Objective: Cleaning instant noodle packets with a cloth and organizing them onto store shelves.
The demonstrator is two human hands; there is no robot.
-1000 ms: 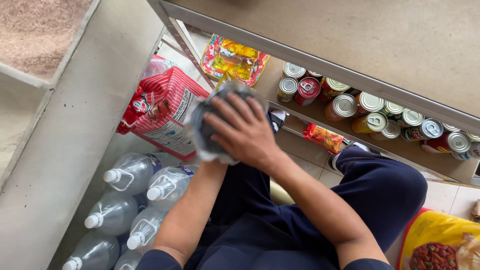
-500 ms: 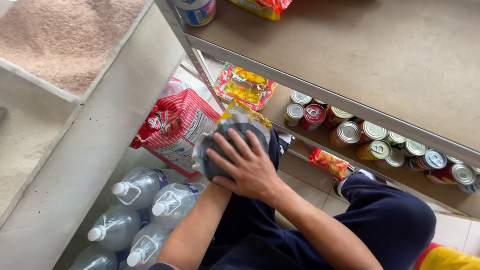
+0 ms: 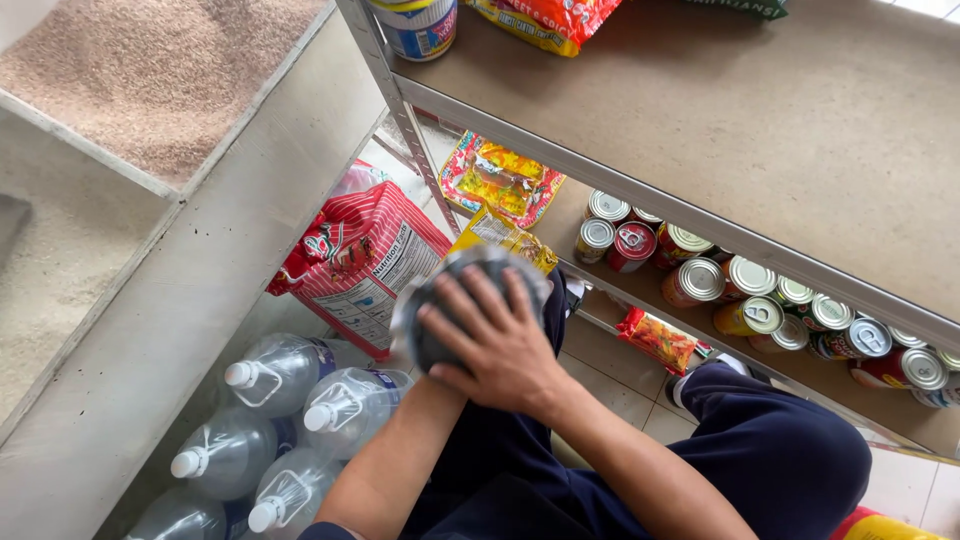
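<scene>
My right hand lies over a grey round bundle that looks like cloth wrapped around something, with the fingers spread across its top. The bundle is held in the air above my lap in dark blue trousers. My left forearm runs up to the underside of the bundle, and the left hand itself is hidden beneath it. What the cloth covers cannot be seen.
Behind the bundle are a red-and-white striped bag and a yellow packet. Several clear water jugs stand at lower left. Several cans line the low shelf; a metal-edged upper shelf overhangs. A grain bin is at left.
The view has tilted up, so the upper shelf and the grain bin show more. Both hands stay on the grey bundle, which has turned slightly under my right hand.
</scene>
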